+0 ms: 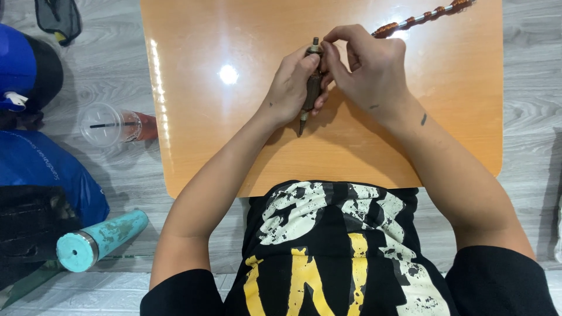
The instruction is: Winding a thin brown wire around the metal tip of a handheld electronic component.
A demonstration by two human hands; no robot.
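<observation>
Plainly, both hands meet over the middle of the table's far half. The left hand [291,88] is wrapped around a slim dark rod-shaped part [312,92], a shaft with a thicker brownish middle, held nearly upright to the view with its lower tip pointing back toward the person and resting on or just above the table; which, I cannot tell. Its fingers are clenched round the middle of the part. The right hand [367,70] comes in from the other side, and its fingers [335,40] pinch at the part's small top end, thumb and forefinger closed on or around the tip.

As a judgement, the work on this part looks to be in mid-course: the piece is gripped and being handled at its end, and nothing shows it finished or set aside.

Outward from the hands, a long rod carrying a row of copper-coloured wound pieces [422,16] lies at the far right corner of the table [193,140], untouched and near the right hand but apart from it. The orange tabletop shows glare spots.

Beyond the left edge, on the grey plank floor, lie a clear plastic cup with a straw [111,124], tipped on its side, a teal flask [102,240] also on its side, a blue bag [41,169] and a blue and black helmet [26,70].
</observation>
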